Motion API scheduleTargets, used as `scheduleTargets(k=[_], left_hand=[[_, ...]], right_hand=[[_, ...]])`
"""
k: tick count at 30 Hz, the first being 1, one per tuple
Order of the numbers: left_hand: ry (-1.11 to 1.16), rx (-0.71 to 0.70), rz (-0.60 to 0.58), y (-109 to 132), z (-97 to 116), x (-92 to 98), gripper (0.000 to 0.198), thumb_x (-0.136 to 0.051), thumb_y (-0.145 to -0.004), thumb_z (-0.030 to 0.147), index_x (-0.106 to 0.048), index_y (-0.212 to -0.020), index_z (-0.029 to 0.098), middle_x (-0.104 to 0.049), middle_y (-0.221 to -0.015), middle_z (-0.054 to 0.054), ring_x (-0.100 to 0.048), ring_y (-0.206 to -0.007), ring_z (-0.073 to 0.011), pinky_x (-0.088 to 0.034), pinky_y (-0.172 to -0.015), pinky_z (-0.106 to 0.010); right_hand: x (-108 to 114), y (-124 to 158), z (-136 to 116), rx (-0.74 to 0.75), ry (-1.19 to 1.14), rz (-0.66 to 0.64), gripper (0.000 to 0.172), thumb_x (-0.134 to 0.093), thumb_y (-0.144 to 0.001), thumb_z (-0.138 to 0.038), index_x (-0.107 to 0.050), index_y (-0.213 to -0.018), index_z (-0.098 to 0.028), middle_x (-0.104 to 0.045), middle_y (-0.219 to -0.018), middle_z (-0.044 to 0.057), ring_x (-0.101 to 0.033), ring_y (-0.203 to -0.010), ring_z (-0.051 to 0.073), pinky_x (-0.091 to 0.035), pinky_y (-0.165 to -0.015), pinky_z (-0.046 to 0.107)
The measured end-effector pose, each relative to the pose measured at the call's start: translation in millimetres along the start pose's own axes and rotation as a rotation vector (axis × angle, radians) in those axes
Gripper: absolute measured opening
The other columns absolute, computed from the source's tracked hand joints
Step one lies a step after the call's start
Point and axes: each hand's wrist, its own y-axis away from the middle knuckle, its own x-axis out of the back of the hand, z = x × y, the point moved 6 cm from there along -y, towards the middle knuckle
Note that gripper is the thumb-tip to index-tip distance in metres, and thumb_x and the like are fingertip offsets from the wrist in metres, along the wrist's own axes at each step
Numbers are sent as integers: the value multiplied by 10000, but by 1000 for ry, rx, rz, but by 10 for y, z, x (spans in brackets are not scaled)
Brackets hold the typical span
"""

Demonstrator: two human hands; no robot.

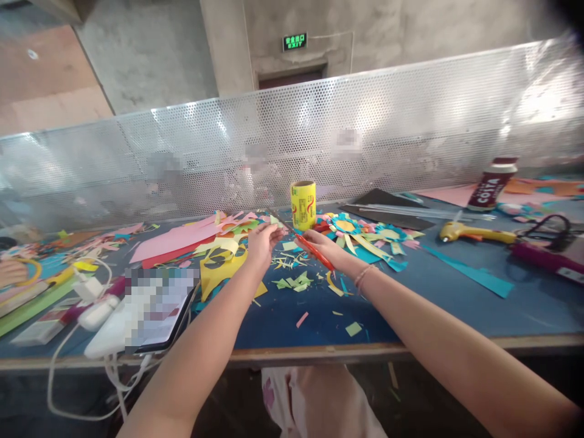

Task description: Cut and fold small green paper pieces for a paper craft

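Observation:
My right hand (329, 248) is closed round a pair of scissors (316, 250) with red-orange handles, the blades pointing up and left. My left hand (265, 244) pinches a small pale green piece of paper (275, 221) close to the blades. Whether the blades touch the paper is too blurred to tell. Below both hands lie pale green paper scraps (296, 281) and thin slivers. A yellow paper sheet (219, 271) with round holes cut out rests beside my left forearm. Right of my hands sits a pile of coloured paper flowers (349, 226).
A yellow printed roll (303, 205) stands behind my hands. Pink paper (176, 240) lies left, with a phone (159, 310) and white cables nearer the edge. To the right are a yellow glue gun (474, 232), a tilted Costa bottle (493, 185) and a blue strip (469, 272).

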Motion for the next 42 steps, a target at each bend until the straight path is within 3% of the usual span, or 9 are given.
scheduleTargets(k=[5,11,14,17,22,26,32,37,42], left_hand=[[-39,42,9,-5,-48,11,31,-597,-617,114,-575,-632,130,-607,-546,-1,-575,-520,-89,-462,-605,-230],[-127,52,-18,24,-71,-18,25,-583,-658,130,-572,-636,137,-580,-524,9,-552,-490,-82,-445,-559,-219],[-147,56,-31,35,-89,-41,19,-592,-677,147,-579,-662,148,-554,-522,25,-548,-498,-84,-458,-583,-237],[-190,108,-81,38,-161,-75,40,-589,-693,139,-567,-663,153,-593,-565,-6,-595,-560,-122,-482,-651,-287],[-329,99,-174,14,-278,-97,62,-640,-658,132,-585,-640,155,-602,-588,-7,-601,-575,-138,-493,-681,-325],[-424,72,-218,1,-336,-91,55,-649,-653,139,-646,-707,152,-604,-592,2,-579,-560,-122,-495,-654,-310],[-453,37,-252,16,-312,-104,146,-696,-625,150,-658,-766,150,-622,-601,4,-583,-547,-111,-496,-645,-292],[-478,49,-260,40,-287,-113,152,-739,-584,181,-610,-648,132,-597,-553,0,-575,-508,-110,-493,-595,-274],[-442,55,-247,89,-239,-131,148,-727,-603,176,-595,-651,132,-596,-570,1,-579,-510,-104,-497,-596,-273]], right_hand=[[283,-20,41,-46,598,247,324,-472,-770,-486,-486,-866,-176,-605,-870,93,-563,-823,220,-417,-683,309],[494,-61,345,-234,928,190,453,-533,-740,-411,-506,-1045,-77,-527,-1111,242,-544,-988,344,-424,-773,409],[565,-106,358,-144,890,329,432,-580,-720,-369,-539,-1024,-65,-515,-1093,246,-471,-1086,372,-376,-881,460],[516,-139,265,87,583,375,355,-542,-748,-409,-566,-994,-154,-531,-1047,156,-528,-987,291,-412,-873,449],[347,-47,-54,447,357,310,364,-469,-817,-375,-536,-1148,-240,-516,-1094,109,-542,-944,229,-473,-812,397],[231,16,-207,584,398,231,225,-487,-822,-315,-652,-959,-247,-592,-967,80,-548,-931,216,-441,-863,391],[227,-16,-142,501,310,244,162,-542,-782,-327,-646,-817,-207,-594,-813,62,-558,-763,180,-480,-644,315],[232,-26,-94,394,291,273,143,-553,-760,-319,-595,-707,-193,-605,-744,40,-552,-711,159,-454,-633,298],[186,-77,-7,277,80,209,154,-559,-739,-333,-575,-765,-182,-608,-693,20,-568,-674,147,-456,-639,294]])
